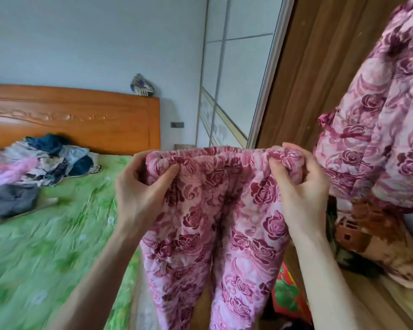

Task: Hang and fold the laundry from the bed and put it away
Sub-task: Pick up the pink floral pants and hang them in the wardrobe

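Pink trousers with a dark rose print (215, 222) hang in front of me, held up by their elastic waistband. My left hand (141, 186) grips the left end of the waistband and my right hand (301, 184) grips the right end, fingers curled into the cloth. The two legs hang straight down between my forearms. A matching rose-print garment (386, 120) hangs at the upper right inside the wardrobe. A pile of mixed laundry (34, 167) lies on the bed at the left, by the headboard.
The bed has a green sheet (45, 246) and an orange wooden headboard (81, 115). A wardrobe with a brown interior (308, 79) and a sliding door (236, 67) stands to the right. Folded brown-patterned cloth (372, 236) and a red-green item (287, 294) lie low in the wardrobe.
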The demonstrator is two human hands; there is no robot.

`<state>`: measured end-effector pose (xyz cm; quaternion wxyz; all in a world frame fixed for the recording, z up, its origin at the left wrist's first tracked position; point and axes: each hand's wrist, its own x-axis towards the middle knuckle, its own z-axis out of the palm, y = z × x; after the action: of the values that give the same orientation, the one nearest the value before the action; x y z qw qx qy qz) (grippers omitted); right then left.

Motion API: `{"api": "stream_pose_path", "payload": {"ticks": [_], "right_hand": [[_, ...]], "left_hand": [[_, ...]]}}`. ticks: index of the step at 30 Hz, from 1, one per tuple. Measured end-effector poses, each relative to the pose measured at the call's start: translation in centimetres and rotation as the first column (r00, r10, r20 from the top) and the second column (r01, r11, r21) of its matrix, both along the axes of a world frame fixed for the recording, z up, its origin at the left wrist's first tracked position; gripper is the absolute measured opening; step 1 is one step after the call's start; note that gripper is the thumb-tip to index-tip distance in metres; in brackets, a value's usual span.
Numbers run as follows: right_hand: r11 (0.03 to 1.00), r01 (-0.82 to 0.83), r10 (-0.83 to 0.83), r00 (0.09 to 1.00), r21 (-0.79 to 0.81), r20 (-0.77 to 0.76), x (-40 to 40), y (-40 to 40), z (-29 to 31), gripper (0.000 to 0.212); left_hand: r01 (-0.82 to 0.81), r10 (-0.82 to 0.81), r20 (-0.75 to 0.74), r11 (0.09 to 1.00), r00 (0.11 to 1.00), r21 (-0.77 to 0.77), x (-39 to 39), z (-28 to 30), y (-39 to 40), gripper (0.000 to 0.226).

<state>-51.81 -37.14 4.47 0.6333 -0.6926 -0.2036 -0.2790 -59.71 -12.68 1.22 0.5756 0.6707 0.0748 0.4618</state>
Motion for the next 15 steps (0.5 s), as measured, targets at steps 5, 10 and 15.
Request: {"api": "stream_pose_path", "payload": {"ticks": [5,10,15], "right_hand": [[0.998,-0.063,0.064,0.998,0.019,-0.007,6.6,4.3,0.3,0.028],[0.989,-0.132,0.129,0.991,-0.073,-0.048,12.9,7.3,-0.5,0.028],[0.972,-0.218,0.211,0.974,-0.087,-0.077,17.7,8.2,-0.7,0.031]], "left_hand": [[-0.084,0.085,-0.026,0.996,0.996,0.028,2.7,-0.3,3.5,0.027],[-0.144,0.147,-0.081,0.989,0.986,0.038,6.6,-1.2,6.5,0.025],[-0.197,0.199,-0.122,0.980,0.972,0.027,12.2,-1.2,8.8,0.026]]}}
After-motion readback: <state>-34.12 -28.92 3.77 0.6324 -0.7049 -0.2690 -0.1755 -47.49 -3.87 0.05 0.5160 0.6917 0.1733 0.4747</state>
